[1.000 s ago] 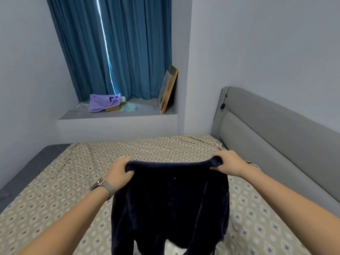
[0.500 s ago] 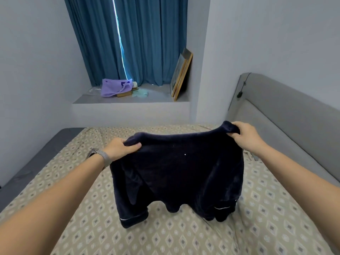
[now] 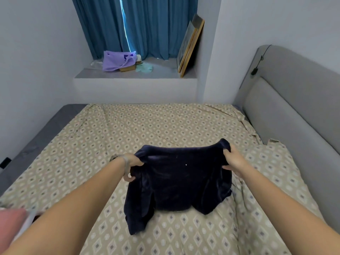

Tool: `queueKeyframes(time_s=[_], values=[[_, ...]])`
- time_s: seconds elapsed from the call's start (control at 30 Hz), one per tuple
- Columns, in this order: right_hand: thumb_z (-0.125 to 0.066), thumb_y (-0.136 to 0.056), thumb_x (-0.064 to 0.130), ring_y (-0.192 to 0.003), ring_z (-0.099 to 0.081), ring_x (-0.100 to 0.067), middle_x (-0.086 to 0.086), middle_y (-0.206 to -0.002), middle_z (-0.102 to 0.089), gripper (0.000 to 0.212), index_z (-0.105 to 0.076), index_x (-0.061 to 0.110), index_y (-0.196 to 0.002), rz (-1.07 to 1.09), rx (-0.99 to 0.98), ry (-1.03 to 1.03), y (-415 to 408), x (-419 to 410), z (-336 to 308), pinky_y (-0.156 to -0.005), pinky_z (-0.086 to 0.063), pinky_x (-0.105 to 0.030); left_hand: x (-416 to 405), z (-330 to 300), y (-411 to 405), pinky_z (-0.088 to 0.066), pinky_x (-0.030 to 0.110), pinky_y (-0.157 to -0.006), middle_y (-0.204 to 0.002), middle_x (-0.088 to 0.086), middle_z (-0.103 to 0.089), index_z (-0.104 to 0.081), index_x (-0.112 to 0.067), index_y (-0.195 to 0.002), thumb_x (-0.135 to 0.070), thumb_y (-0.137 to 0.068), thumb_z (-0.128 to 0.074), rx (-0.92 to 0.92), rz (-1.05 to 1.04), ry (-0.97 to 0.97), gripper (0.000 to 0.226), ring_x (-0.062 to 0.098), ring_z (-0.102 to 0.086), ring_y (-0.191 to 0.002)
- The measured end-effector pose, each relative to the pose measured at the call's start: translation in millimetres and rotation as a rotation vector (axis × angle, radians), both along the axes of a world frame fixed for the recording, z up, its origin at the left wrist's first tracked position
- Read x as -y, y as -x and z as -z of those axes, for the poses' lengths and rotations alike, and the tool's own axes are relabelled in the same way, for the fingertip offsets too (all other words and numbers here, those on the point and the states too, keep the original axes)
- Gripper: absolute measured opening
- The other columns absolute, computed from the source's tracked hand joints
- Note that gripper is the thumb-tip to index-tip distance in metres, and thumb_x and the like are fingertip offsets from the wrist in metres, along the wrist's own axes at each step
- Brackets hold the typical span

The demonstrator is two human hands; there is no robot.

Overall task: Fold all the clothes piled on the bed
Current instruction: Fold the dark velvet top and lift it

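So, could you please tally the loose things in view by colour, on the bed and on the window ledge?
Navy: 1, the garment gripped by the left hand and right hand
Purple: 1, the bag on the ledge
Pale green: 1, the item beside the bag
Pink: 1, the cloth at the frame's left edge
Wood-toned: 1, the stack of frames leaning on the wall
Total: 5
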State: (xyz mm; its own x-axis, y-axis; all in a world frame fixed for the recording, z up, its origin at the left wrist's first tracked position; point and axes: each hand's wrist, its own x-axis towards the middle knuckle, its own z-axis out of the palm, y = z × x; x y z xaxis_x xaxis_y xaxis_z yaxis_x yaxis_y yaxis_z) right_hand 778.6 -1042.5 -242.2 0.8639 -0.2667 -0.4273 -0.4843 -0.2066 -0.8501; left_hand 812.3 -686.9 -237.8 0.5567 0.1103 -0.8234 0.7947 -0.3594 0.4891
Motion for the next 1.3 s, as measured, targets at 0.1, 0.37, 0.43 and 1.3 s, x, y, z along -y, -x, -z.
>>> queueKeyframes(time_s=[0.1, 0.37, 0.43, 1.3], values=[[-0.028, -0.105, 0.025, -0.101, -0.053, -0.027, -0.004, -0.121, -0.053, 0.033, -0.041, 0.026, -0.136, 0.009, 0.025, 0.01, -39, -6, -29, -0.067, -0.054, -0.044, 26, -21, -27, -0.047, 0.057, -0.094, -0.129, 0.026, -0.05, -0.044, 0.003, -0.135, 0.004, -0.094, -0.046, 0.102, -0.049, 0.087, 0.041, 0.044, -0.048, -0.124], [-0.034, -0.099, 0.015, -0.091, -0.051, -0.016, 0.003, -0.096, -0.053, 0.016, -0.047, 0.023, -0.102, 0.19, 0.663, 0.173, -117, 16, -123, -0.085, -0.046, -0.031, 48, -100, -114, -0.048, 0.038, -0.077, -0.098, 0.011, -0.054, -0.057, -0.019, -0.09, 0.007, -0.092, -0.047, 0.957, -0.199, 0.164, 0.028, 0.021, -0.05, -0.091], [-0.039, -0.096, 0.012, -0.083, -0.048, -0.006, 0.007, -0.087, -0.052, 0.016, -0.051, 0.021, -0.093, 0.241, 0.852, 0.236, -106, 22, -136, -0.078, -0.04, -0.017, 38, -109, -114, -0.044, 0.029, -0.067, -0.085, 0.01, -0.053, -0.055, -0.015, -0.076, 0.006, -0.088, -0.056, 1.163, -0.057, 0.036, 0.024, 0.014, -0.047, -0.079], [-0.065, -0.092, 0.019, -0.097, -0.051, -0.006, 0.011, -0.1, -0.059, 0.019, -0.061, 0.028, -0.109, -0.584, -0.064, 0.464, 166, -70, 377, -0.076, -0.037, -0.001, -97, 401, 147, -0.027, 0.031, -0.107, -0.16, 0.005, -0.009, -0.056, -0.02, -0.101, -0.008, -0.099, -0.04, 0.286, 0.973, -0.583, 0.021, 0.024, -0.015, -0.147]])
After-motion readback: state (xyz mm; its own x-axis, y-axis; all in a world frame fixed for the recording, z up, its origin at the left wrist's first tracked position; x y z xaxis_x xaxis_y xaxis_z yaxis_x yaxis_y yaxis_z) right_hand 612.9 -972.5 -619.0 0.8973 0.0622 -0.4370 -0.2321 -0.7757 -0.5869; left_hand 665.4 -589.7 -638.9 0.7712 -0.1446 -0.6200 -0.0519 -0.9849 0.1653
